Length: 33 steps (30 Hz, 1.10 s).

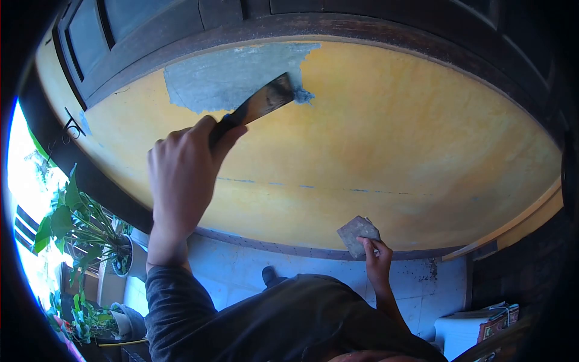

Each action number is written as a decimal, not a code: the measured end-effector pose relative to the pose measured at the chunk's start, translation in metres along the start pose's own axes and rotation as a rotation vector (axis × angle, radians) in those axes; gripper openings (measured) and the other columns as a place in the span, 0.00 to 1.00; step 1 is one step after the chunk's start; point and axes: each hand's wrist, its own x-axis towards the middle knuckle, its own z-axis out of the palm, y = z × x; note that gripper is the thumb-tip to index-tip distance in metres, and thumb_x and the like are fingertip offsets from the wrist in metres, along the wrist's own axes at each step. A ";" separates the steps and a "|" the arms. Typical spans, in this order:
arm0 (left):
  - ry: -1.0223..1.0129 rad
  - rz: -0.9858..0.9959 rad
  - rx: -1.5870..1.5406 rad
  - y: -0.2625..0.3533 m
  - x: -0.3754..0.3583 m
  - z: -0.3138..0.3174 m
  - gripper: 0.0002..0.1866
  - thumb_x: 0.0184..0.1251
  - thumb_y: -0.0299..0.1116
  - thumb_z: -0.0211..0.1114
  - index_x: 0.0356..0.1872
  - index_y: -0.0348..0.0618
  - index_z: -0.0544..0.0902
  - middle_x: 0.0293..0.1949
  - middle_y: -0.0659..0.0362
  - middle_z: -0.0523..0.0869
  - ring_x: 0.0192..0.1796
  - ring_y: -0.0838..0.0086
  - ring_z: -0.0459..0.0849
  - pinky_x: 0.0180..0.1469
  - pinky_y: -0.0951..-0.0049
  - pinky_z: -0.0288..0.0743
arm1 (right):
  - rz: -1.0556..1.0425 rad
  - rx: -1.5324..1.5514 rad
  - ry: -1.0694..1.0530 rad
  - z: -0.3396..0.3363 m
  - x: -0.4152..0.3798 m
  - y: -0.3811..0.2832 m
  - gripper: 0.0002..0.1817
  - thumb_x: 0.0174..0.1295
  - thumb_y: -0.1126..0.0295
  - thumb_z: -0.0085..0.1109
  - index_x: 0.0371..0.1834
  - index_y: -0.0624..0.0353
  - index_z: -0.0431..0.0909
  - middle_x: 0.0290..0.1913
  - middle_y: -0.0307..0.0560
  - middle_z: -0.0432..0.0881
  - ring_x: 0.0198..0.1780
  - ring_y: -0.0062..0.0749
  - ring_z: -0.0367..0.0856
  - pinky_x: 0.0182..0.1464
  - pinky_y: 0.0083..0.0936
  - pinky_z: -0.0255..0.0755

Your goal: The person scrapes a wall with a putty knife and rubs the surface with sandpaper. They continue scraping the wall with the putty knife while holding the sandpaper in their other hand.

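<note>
My left hand (184, 166) is raised in front of a yellow wall (374, 120), its fingers wrapped round the dark handle of a putty knife (265, 99). The blade is smeared and slants up to the right. Its tip overlaps the lower right edge of a grey patch (223, 75) with ragged borders, where the yellow paint is absent. Lower down, near the foot of the wall, my right hand (378, 256) pinches a flat, squarish grey-brown piece (357, 236) with a worn surface, by its lower right corner.
A dark wooden window frame (253, 27) runs above the wall. Potted plants (123, 256) stand at the left by a bright opening. Pale floor tiles (229, 271) lie below, with dark crumbs at the right. A white box-like object (464, 332) sits at the lower right.
</note>
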 end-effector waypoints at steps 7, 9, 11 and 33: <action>-0.012 -0.047 -0.022 0.001 -0.006 0.003 0.24 0.76 0.54 0.71 0.30 0.42 0.84 0.19 0.50 0.83 0.24 0.50 0.84 0.31 0.55 0.74 | -0.028 -0.009 -0.015 -0.005 0.002 -0.002 0.15 0.79 0.65 0.60 0.49 0.65 0.93 0.45 0.52 0.94 0.46 0.32 0.89 0.53 0.30 0.79; -0.007 -0.038 -0.028 0.000 -0.005 0.006 0.24 0.76 0.54 0.71 0.30 0.42 0.84 0.19 0.51 0.83 0.24 0.50 0.84 0.31 0.55 0.74 | -0.034 0.001 -0.013 -0.002 0.002 -0.001 0.15 0.79 0.65 0.60 0.49 0.65 0.93 0.45 0.52 0.94 0.45 0.32 0.89 0.52 0.30 0.79; -0.009 0.004 -0.057 0.013 -0.002 0.014 0.24 0.76 0.54 0.71 0.29 0.42 0.84 0.19 0.51 0.83 0.24 0.51 0.85 0.31 0.55 0.74 | -0.039 -0.007 -0.017 -0.003 0.003 0.006 0.15 0.79 0.65 0.61 0.49 0.64 0.93 0.43 0.52 0.94 0.45 0.31 0.89 0.52 0.29 0.78; -0.014 -0.030 -0.017 0.018 -0.005 0.003 0.24 0.74 0.53 0.72 0.28 0.42 0.83 0.19 0.49 0.83 0.23 0.49 0.84 0.31 0.55 0.74 | 0.029 -0.026 -0.010 -0.004 0.002 0.000 0.17 0.79 0.63 0.59 0.49 0.67 0.93 0.46 0.54 0.94 0.50 0.34 0.90 0.56 0.31 0.79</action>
